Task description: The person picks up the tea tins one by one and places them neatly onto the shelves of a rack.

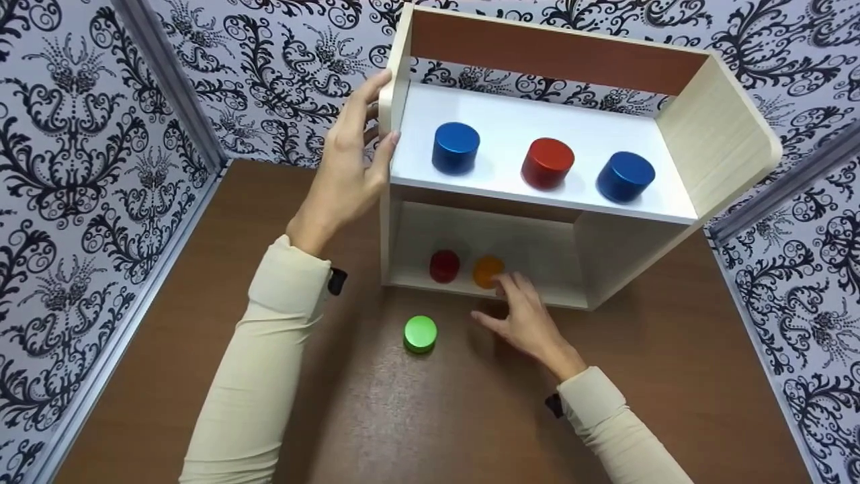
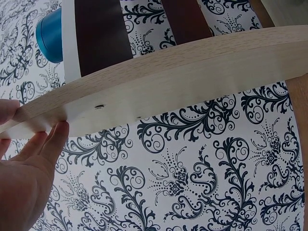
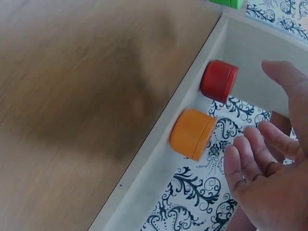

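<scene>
My left hand point(image 1: 353, 151) grips the left side panel point(image 2: 159, 82) of a small wooden shelf unit, thumb on one face and fingers on the other. In the lower compartment a red round tin point(image 1: 444, 266) stands beside an orange one point(image 1: 488, 271). Close to the orange tin is my right hand point(image 1: 527, 323), its fingers loosely bent and spread from the thumb. The right wrist view shows a gap between those fingers point(image 3: 250, 159) and the orange tin. On the table in front of the unit sits a green tin point(image 1: 420, 335).
The white upper shelf point(image 1: 497, 111) carries a blue tin point(image 1: 455, 148), a red tin point(image 1: 547, 163) and another blue tin point(image 1: 625, 177). Patterned walls point(image 1: 80, 168) enclose the brown table point(image 1: 403, 417) on the left, back and right.
</scene>
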